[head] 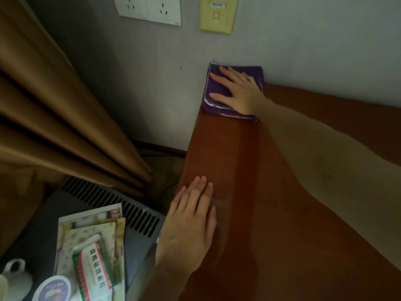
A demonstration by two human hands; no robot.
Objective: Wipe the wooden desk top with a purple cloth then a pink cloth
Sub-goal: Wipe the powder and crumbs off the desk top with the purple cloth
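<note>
my right fingers (219,80) lie spread and flat on the purple cloth (233,92), not curled round it, pressing it down onto the far left corner of the desk (238,170), hard up against the wall (152,83). the flat palm spreads the pressure, which i judge suits wiping better than a pinch would. the cloth is folded into a thick pad, pale edging showing at its left and near sides, and it overhangs the desk's left edge a little.

my left fingers (200,190) are straight and close together, holding nothing, the left hand (188,227) resting flat on the near left edge of the desk, probably to steady me while the right arm (325,153) reaches across.

the right hand (240,92) is at the far end of its stroke, so i judge the purple pass is under way. no pink cloth is in view.

off the desk's left edge, lower down, sits a grey vented box (134,216) with packets (93,253) and a cup (15,270) on it, beside a brown curtain (54,109). sockets (149,9) are on the wall above.
</note>
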